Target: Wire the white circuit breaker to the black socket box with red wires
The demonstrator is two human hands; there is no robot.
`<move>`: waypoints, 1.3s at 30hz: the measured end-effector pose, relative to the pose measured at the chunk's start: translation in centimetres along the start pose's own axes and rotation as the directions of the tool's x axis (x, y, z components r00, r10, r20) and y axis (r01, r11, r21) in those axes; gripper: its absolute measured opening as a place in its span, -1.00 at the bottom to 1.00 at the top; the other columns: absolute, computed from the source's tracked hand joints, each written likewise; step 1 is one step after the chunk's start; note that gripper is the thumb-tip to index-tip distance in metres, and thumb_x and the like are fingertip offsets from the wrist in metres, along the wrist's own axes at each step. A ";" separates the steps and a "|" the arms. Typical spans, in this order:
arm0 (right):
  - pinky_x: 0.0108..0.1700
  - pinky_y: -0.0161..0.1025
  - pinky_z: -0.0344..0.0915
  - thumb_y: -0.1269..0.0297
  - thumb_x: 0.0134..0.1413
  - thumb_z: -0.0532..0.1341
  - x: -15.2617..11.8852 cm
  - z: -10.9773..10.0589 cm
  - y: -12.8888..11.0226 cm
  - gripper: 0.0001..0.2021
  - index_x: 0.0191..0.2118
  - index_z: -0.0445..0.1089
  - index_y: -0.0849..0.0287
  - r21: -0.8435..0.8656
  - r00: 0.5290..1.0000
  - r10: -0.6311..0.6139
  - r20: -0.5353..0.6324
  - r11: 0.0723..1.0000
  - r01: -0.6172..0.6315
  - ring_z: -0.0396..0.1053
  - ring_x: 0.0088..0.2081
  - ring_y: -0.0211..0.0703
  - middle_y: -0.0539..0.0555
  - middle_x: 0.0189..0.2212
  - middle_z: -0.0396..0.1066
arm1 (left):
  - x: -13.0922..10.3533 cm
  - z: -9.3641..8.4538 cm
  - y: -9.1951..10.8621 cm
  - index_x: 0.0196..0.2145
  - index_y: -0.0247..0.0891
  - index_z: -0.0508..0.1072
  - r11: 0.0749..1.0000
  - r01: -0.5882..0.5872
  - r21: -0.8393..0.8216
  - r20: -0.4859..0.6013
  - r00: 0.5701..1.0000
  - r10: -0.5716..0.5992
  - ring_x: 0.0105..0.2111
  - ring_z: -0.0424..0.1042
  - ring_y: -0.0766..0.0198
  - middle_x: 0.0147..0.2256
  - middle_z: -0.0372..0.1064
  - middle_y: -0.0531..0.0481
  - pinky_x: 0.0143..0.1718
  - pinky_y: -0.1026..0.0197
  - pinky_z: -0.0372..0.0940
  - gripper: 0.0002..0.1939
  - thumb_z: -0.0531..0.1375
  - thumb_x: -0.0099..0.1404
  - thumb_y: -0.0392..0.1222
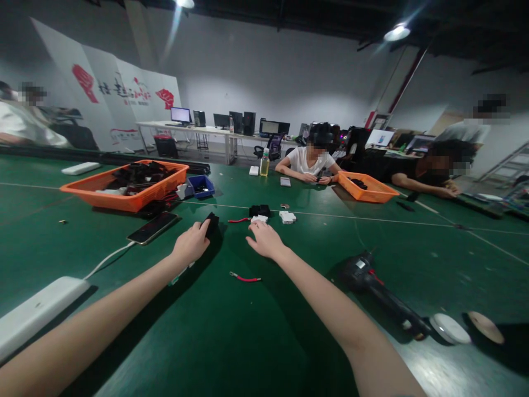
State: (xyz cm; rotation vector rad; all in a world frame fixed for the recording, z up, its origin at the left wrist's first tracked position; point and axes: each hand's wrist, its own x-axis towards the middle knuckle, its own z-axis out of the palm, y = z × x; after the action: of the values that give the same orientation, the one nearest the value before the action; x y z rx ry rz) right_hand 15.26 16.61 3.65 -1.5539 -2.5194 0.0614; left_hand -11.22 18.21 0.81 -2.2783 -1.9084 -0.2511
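My left hand (192,242) is closed round a black part (212,225) above the green table (248,353). My right hand (265,238) reaches forward with its fingertips at a white part (259,219); its fingers are partly spread, and whether they grip the part is unclear. Just behind that white part lies a black block (259,210), with a red wire (238,221) to its left. Another white part (287,217) is a little to the right. A short red cable (245,279) with metal ends rests on the table between my forearms.
An orange basket (124,201) of black parts, a blue bin (200,187) and a phone (154,227) are at the left. A power tool (384,295) lies at the right. Across the table, a person (312,162) sits near another orange basket (367,192) and a bottle (264,163).
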 end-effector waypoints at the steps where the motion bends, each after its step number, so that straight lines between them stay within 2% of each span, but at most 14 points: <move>1: 0.23 0.01 0.14 0.11 0.36 0.02 0.1 0.7 1.0 -0.53 0.24 0.18 0.28 -0.004 0.999 0.028 -0.024 1.000 -0.028 0.13 0.27 0.10 0.35 0.28 0.12 | 0.0 0.0 0.0 0.34 -0.22 -0.01 1.000 0.001 -0.003 0.004 1.000 -0.001 -0.14 0.47 0.05 0.08 0.28 -0.25 -0.29 0.15 0.34 -0.35 -0.02 0.33 -0.15; 3: 0.25 0.06 0.09 0.07 0.35 0.02 0.3 1.9 2.6 -0.46 0.30 0.11 0.29 -0.011 0.997 0.068 -0.043 0.998 -0.069 0.05 0.32 0.14 0.36 0.33 0.04 | 0.1 0.0 -0.1 0.35 -0.20 -0.01 1.000 0.003 -0.007 0.012 1.000 -0.003 -0.15 0.47 0.04 0.08 0.27 -0.25 -0.29 0.14 0.34 -0.35 -0.02 0.32 -0.13; 6: 0.27 0.07 0.05 0.04 0.35 0.00 0.5 3.0 3.8 -0.43 0.33 0.07 0.29 -0.028 0.995 0.082 -0.048 0.996 -0.083 0.01 0.34 0.13 0.33 0.34 0.06 | 0.2 0.0 -0.1 0.35 -0.19 -0.02 1.000 0.008 -0.012 0.020 1.000 -0.008 -0.12 0.46 0.02 0.10 0.26 -0.26 -0.27 0.12 0.35 -0.34 -0.02 0.33 -0.12; 9: 0.23 0.02 0.10 0.07 0.33 0.04 0.6 2.8 3.5 -0.48 0.26 0.17 0.29 -0.065 0.996 0.067 -0.064 0.995 -0.072 0.11 0.27 0.11 0.32 0.25 0.20 | 0.2 0.1 -0.1 0.36 -0.20 -0.03 1.000 0.015 -0.016 0.018 1.000 -0.014 -0.10 0.45 0.02 0.10 0.26 -0.27 -0.23 0.10 0.36 -0.34 -0.03 0.34 -0.14; 13: 0.12 -0.04 0.20 0.11 0.32 0.05 0.5 1.9 2.0 -0.60 0.08 0.33 0.30 -0.114 0.994 0.061 -0.086 0.991 -0.071 0.28 0.10 0.09 0.31 0.05 0.37 | 0.3 0.1 -0.1 0.36 -0.20 -0.04 1.000 0.009 -0.021 0.018 1.000 -0.009 -0.05 0.43 0.04 0.08 0.27 -0.26 -0.22 0.14 0.36 -0.34 -0.03 0.34 -0.16; 16: 0.11 -0.05 0.20 0.04 0.32 0.02 0.3 1.5 1.5 -0.57 0.08 0.32 0.28 -0.133 0.992 0.084 -0.099 0.986 -0.097 0.27 0.10 0.10 0.31 0.05 0.35 | 0.4 0.1 -0.1 0.37 -0.20 -0.05 1.000 0.000 -0.020 0.024 1.000 0.000 -0.03 0.41 0.05 0.09 0.28 -0.26 -0.21 0.15 0.36 -0.34 -0.02 0.34 -0.17; 19: 0.13 0.03 0.18 -0.11 0.24 0.09 0.2 1.3 1.7 -0.41 0.17 0.24 0.29 -0.139 0.987 0.137 -0.084 0.979 -0.148 0.22 0.15 0.21 0.36 0.12 0.29 | 0.4 0.2 -0.2 0.38 -0.20 -0.08 1.000 -0.003 -0.012 0.029 1.000 0.004 -0.03 0.41 0.05 0.09 0.28 -0.27 -0.19 0.14 0.36 -0.33 -0.03 0.35 -0.17; 22: 0.07 0.02 0.24 -0.17 0.17 0.13 0.3 1.1 2.3 -0.33 0.20 0.21 0.27 -0.137 0.982 0.189 -0.025 0.972 -0.191 0.28 0.10 0.23 0.37 0.10 0.31 | 0.3 0.2 -0.2 0.38 -0.21 -0.07 1.000 -0.006 -0.002 0.027 1.000 0.006 -0.05 0.43 0.04 0.07 0.29 -0.26 -0.19 0.14 0.36 -0.34 -0.03 0.35 -0.16; 25: 0.02 -0.02 0.28 -0.10 0.15 0.16 0.4 0.4 2.8 -0.36 0.21 0.20 0.24 -0.141 0.975 0.220 0.031 0.967 -0.214 0.34 0.06 0.20 0.34 0.09 0.32 | 0.2 0.2 -0.1 0.38 -0.22 -0.06 1.000 -0.006 0.006 0.015 1.000 0.006 -0.05 0.43 0.03 0.07 0.29 -0.27 -0.18 0.12 0.36 -0.33 -0.04 0.34 -0.16; 31: -0.10 -0.05 0.35 -0.05 0.00 0.27 -0.3 -3.4 3.0 -0.33 0.17 0.28 0.24 -0.162 0.951 0.247 0.185 0.962 -0.218 0.41 0.00 0.23 0.36 0.08 0.35 | 0.1 0.1 0.0 0.37 -0.23 -0.04 1.000 -0.008 0.009 0.012 1.000 0.008 -0.05 0.43 0.02 0.07 0.29 -0.25 -0.22 0.13 0.37 -0.29 -0.01 0.30 -0.15; 35: -0.25 -0.09 0.38 0.00 -0.08 0.32 -1.4 -6.1 1.9 -0.43 0.02 0.43 0.26 -0.158 0.910 0.223 0.349 0.971 -0.178 0.48 -0.12 0.20 0.36 0.02 0.42 | 0.2 0.1 0.0 0.38 -0.22 -0.07 1.000 0.001 0.007 0.029 1.000 -0.001 -0.02 0.42 0.03 0.10 0.27 -0.26 -0.19 0.14 0.36 -0.29 -0.01 0.30 -0.15; 39: -0.33 -0.14 0.39 0.04 -0.14 0.37 -2.5 -6.8 -0.9 -0.58 -0.19 0.54 0.23 -0.118 0.863 0.144 0.484 0.988 -0.099 0.52 -0.26 0.11 0.28 -0.12 0.51 | 0.1 0.0 0.1 0.39 -0.23 -0.08 1.000 0.010 0.013 0.039 0.999 -0.011 0.00 0.40 0.01 0.10 0.26 -0.27 -0.18 0.13 0.36 -0.29 -0.02 0.31 -0.14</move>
State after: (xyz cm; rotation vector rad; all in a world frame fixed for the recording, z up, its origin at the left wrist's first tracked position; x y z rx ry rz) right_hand 16.73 13.58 10.15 -1.9399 -2.8191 0.4208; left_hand -11.10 18.27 0.83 -2.2817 -1.9354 -0.1967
